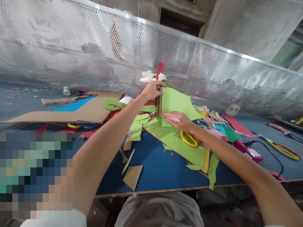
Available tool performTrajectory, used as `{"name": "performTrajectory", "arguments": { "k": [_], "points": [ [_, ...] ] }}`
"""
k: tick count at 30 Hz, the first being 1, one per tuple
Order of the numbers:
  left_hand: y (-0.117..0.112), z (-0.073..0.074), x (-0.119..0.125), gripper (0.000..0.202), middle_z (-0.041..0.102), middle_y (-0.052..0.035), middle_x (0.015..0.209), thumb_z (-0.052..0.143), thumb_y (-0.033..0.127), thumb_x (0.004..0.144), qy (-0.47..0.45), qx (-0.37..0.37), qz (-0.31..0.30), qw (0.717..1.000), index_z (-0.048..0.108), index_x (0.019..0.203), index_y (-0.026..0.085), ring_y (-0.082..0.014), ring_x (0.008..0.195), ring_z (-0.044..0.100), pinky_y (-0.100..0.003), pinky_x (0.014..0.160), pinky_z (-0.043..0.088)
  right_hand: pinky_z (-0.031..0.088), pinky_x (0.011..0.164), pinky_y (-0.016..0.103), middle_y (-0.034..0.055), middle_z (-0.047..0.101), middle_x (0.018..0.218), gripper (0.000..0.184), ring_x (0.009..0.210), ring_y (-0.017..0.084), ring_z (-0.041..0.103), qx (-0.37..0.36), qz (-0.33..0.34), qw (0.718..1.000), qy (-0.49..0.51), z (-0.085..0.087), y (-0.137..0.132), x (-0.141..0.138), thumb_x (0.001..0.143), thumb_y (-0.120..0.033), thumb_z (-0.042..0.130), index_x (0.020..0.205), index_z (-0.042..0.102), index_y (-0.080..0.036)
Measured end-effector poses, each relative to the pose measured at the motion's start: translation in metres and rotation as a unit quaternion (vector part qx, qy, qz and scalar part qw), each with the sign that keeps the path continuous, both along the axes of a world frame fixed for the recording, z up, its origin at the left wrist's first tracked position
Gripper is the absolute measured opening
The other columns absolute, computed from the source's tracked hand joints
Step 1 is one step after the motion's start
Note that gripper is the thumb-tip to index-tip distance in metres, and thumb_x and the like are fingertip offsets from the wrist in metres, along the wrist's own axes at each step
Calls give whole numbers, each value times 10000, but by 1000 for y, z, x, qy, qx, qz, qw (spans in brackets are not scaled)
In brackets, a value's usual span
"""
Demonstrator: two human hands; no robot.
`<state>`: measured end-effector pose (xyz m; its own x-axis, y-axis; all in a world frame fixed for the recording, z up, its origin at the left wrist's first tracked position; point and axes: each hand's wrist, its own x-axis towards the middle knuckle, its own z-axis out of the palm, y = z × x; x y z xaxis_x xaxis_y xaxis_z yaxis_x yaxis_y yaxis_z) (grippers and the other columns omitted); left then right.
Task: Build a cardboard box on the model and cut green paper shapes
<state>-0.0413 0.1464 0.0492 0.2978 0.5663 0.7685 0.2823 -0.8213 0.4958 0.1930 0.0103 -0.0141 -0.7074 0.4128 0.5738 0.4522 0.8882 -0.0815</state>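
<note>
My left hand (pixel 152 90) grips the top of an upright brown cardboard strip (pixel 159 105), its fingers bent round the edge. A light green paper sheet (pixel 178 102) stands against the strip and spreads out to the right. In my right hand (pixel 182 121) is a pink pen (pixel 172 119), held near the sheet's lower left part; I cannot tell whether its tip touches. Behind my left hand rise a red curled piece (pixel 160 67) and white fluffy tufts (pixel 148 74). A larger green sheet (pixel 172 138) lies below on the blue table.
Yellow-handled scissors (pixel 189 139) lie on the green sheet, under my right forearm. Brown cardboard (pixel 92 108) covers the left side. At right are a purple device (pixel 248 151) with a black cable and yellow-red pliers (pixel 282 149). A perforated metal screen (pixel 132 41) borders the back.
</note>
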Motion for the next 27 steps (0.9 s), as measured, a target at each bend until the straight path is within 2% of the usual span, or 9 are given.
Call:
{"name": "performTrajectory", "arguments": {
  "k": [4, 9, 16, 27],
  "points": [
    [-1, 0, 1, 394, 804, -77, 1172, 814, 151, 693, -3, -3, 4, 1000, 815, 1085, 185, -255, 1117, 717, -425, 1081, 517, 576, 850, 334, 78, 808, 1033, 204, 869, 207, 744, 34, -34, 999, -9, -1, -1, 0, 1033, -302, 594, 1167, 716, -208],
    [-3, 1, 0, 366, 803, -82, 1182, 814, 149, 717, -7, -8, -2, 1000, 815, 1080, 195, -263, 1130, 711, -441, 1097, 510, 581, 901, 355, 94, 810, 1069, 186, 928, 224, 752, 71, -27, 997, -19, -1, 1, 4, 1027, -289, 591, 1133, 722, -211],
    [-4, 1, 0, 365, 794, -87, 1204, 810, 138, 725, -1, -9, -10, 1000, 801, 1086, 194, -259, 1154, 705, -439, 1114, 504, 593, 969, 410, 94, 821, 1122, 243, 1038, 248, 759, 61, -12, 998, -29, -2, 6, 3, 1070, -353, 571, 1154, 754, -216],
    [-4, 2, 1, 350, 806, -76, 1159, 800, 131, 721, 7, 5, -4, 1000, 809, 1065, 196, -250, 1114, 714, -426, 1097, 514, 600, 990, 431, 85, 828, 1118, 256, 1073, 257, 763, 58, -6, 997, -40, 0, 8, 2, 1078, -358, 572, 1144, 774, -214]
  ]
}}
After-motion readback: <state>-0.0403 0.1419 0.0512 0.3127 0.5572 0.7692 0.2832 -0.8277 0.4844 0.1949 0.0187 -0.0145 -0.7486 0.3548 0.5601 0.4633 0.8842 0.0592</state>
